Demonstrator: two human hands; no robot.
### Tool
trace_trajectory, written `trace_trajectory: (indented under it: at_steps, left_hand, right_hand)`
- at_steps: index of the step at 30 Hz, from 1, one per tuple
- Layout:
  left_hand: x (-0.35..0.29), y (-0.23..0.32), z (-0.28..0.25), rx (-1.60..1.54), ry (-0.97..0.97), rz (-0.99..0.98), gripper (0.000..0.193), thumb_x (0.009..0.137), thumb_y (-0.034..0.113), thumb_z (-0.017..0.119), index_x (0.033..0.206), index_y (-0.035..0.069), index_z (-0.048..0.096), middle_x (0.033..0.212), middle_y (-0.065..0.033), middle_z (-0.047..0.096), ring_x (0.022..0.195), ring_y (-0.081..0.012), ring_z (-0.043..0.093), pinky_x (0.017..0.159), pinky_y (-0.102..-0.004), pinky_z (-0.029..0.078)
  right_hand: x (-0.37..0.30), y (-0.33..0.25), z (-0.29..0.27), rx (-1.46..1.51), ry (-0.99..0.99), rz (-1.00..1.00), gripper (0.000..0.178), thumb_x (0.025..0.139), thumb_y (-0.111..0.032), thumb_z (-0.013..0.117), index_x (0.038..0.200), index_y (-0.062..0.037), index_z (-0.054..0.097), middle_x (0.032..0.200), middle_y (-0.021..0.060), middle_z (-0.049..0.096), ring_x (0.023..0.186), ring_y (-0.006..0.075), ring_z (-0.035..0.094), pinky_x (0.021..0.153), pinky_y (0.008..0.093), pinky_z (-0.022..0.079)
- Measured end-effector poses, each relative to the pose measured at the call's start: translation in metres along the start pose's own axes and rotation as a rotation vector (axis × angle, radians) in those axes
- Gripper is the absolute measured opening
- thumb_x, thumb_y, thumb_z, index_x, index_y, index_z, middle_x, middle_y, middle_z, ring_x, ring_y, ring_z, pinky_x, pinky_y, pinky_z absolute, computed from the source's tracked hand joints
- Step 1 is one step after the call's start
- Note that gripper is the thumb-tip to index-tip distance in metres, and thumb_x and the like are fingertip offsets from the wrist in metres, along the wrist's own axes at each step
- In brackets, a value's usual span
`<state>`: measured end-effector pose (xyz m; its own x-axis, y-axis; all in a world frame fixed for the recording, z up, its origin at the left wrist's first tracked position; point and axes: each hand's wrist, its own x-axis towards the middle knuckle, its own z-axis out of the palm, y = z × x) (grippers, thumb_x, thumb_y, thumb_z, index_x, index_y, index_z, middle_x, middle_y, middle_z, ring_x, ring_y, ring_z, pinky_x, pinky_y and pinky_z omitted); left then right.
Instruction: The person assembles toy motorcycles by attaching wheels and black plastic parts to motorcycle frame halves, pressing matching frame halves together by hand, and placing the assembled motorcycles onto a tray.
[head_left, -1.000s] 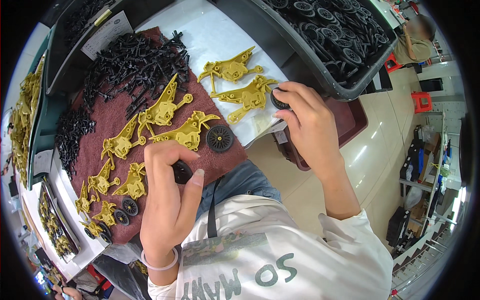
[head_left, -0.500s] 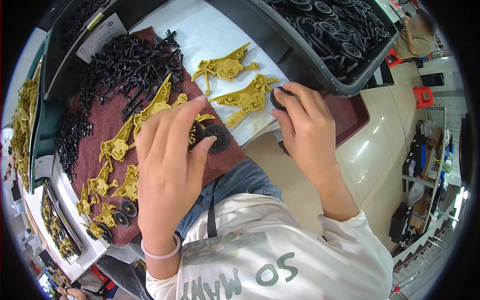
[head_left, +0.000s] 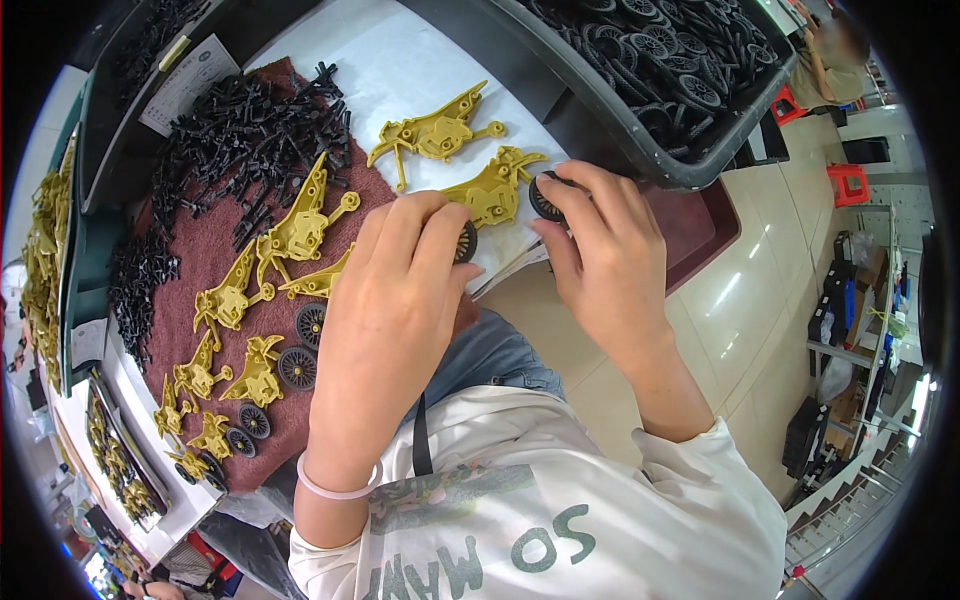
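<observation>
My left hand (head_left: pixel 395 275) is closed on a small black spoked wheel (head_left: pixel 466 243), pinched between thumb and fingers above the near edge of the white sheet. Partly behind that hand lies a long gold plastic piece (head_left: pixel 490 197), its left end covered. To the right, my right hand (head_left: pixel 615 245) pinches another black wheel (head_left: pixel 544 197) close beside the gold piece's right end. Farther off on the sheet rests a second gold piece (head_left: pixel 436 134). Left of my left hand, black wheels (head_left: pixel 297 369) lie on a maroon cloth (head_left: pixel 215 260), among several gold pieces (head_left: pixel 300 225).
A black bin (head_left: pixel 600 125) full of black wheels stands at the far right. Small black parts (head_left: pixel 240 140) are heaped on the cloth's far side. Gold pieces fill a green bin (head_left: pixel 75 330) at the left. A red stool (head_left: pixel 849 184) stands on the floor, and another person sits at the far right.
My left hand has moved right with a wheel, toward the gold piece and my right hand. Wheels on the cloth that it covered now show. My right hand has barely moved.
</observation>
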<state>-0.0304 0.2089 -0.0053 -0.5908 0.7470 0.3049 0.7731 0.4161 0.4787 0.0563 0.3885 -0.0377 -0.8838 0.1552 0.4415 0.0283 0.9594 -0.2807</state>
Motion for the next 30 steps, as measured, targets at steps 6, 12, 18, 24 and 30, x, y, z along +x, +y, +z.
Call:
trace_trajectory:
  at_steps: [6,12,18,24,30]
  left_hand:
    - [0.002,0.0,0.0,0.024,-0.037,-0.02,0.038,0.076,0.002,0.072,0.111,-0.003,0.058,0.111,-0.0157,0.056,0.102,-0.0331,0.056,0.087,-0.0421,0.049]
    - [0.003,0.002,-0.001,-0.047,-0.058,-0.046,0.038,0.076,0.002,0.072,0.111,-0.002,0.059,0.108,-0.0152,0.056,0.1,-0.033,0.056,0.086,-0.0422,0.048]
    - [0.003,0.0,0.0,-0.084,-0.065,-0.081,0.036,0.077,0.002,0.071,0.111,-0.003,0.059,0.108,-0.0158,0.055,0.1,-0.0337,0.055,0.087,-0.0431,0.048]
    - [0.006,0.0,-0.001,-0.095,-0.079,-0.087,0.035,0.077,0.001,0.07,0.11,-0.003,0.058,0.109,-0.0171,0.054,0.101,-0.0352,0.055,0.088,-0.0439,0.047]
    - [0.008,0.0,0.001,-0.071,-0.053,-0.076,0.035,0.076,0.0,0.069,0.11,-0.002,0.058,0.11,-0.0166,0.055,0.102,-0.0361,0.054,0.089,-0.044,0.047]
  right_hand:
    - [0.001,0.0,0.0,0.007,0.011,-0.002,0.032,0.076,-0.008,0.075,0.106,-0.0037,0.065,0.113,0.0062,0.059,0.099,0.0257,0.059,0.081,0.0373,0.048]
    - [0.002,-0.001,0.0,0.008,0.013,0.017,0.033,0.074,-0.009,0.076,0.104,-0.004,0.064,0.11,0.0063,0.059,0.097,0.0258,0.058,0.08,0.0375,0.048]
    - [0.004,-0.009,-0.004,-0.022,-0.013,0.062,0.031,0.075,-0.009,0.076,0.103,-0.0039,0.063,0.109,0.0066,0.059,0.097,0.0263,0.059,0.081,0.0376,0.048]
    - [0.024,-0.01,-0.002,0.117,0.002,-0.185,0.024,0.075,-0.003,0.066,0.099,-0.0018,0.065,0.107,0.0084,0.062,0.106,0.0271,0.06,0.089,0.0373,0.05]
    - [0.038,-0.003,0.008,0.208,-0.092,-0.251,0.019,0.073,0.001,0.064,0.093,-0.0011,0.064,0.106,0.0089,0.064,0.105,0.0258,0.061,0.09,0.0356,0.052]
